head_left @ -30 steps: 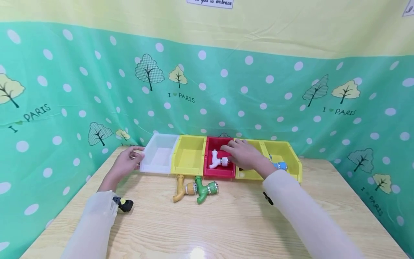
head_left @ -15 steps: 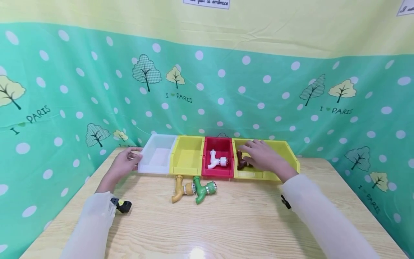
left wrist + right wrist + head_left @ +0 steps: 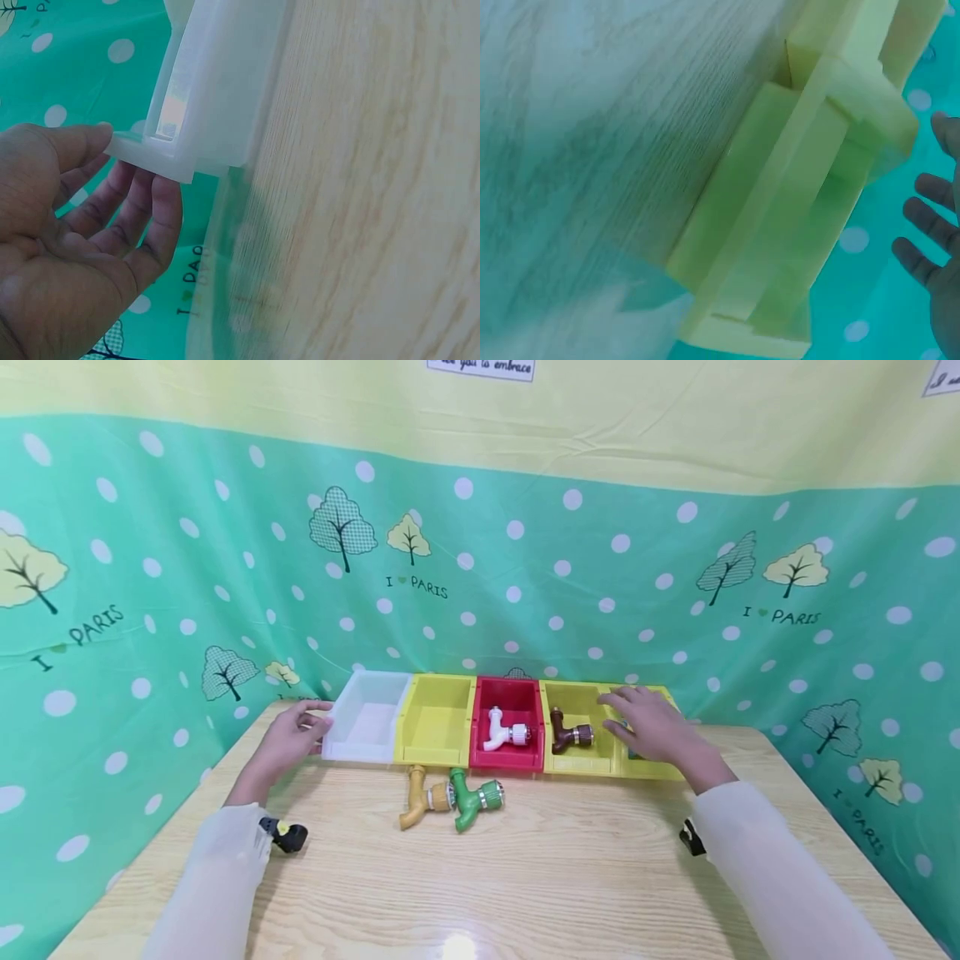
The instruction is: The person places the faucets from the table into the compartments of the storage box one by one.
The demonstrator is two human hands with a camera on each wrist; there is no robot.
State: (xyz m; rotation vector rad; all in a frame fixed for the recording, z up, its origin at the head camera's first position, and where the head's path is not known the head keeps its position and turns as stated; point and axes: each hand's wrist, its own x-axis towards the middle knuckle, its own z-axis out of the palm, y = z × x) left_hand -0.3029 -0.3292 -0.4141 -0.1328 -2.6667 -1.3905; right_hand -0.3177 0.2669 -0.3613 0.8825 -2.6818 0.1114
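My left hand (image 3: 288,743) holds the left edge of a translucent white bin (image 3: 367,731), its thumb on the rim (image 3: 139,150) and fingers curled below. My right hand (image 3: 651,727) hovers over the rightmost yellow bin (image 3: 654,770), fingers spread and nothing in them. Most of a blue tap inside that bin is hidden behind this hand. A brown tap (image 3: 570,737) lies in the yellow bin to its left, and a white tap (image 3: 508,732) in the red bin (image 3: 517,763). Between the red and white bins sits another yellow bin (image 3: 437,727).
On the wooden table (image 3: 480,877), an orange-yellow tap (image 3: 423,799) and a green tap (image 3: 474,799) lie side by side before the bins. A green polka-dot curtain (image 3: 480,585) hangs right behind the row and along both sides.
My right hand has moved rightward, from over the red bin past the brown tap to the rightmost yellow bin, uncovering the brown tap. The left hand stays at the white bin.
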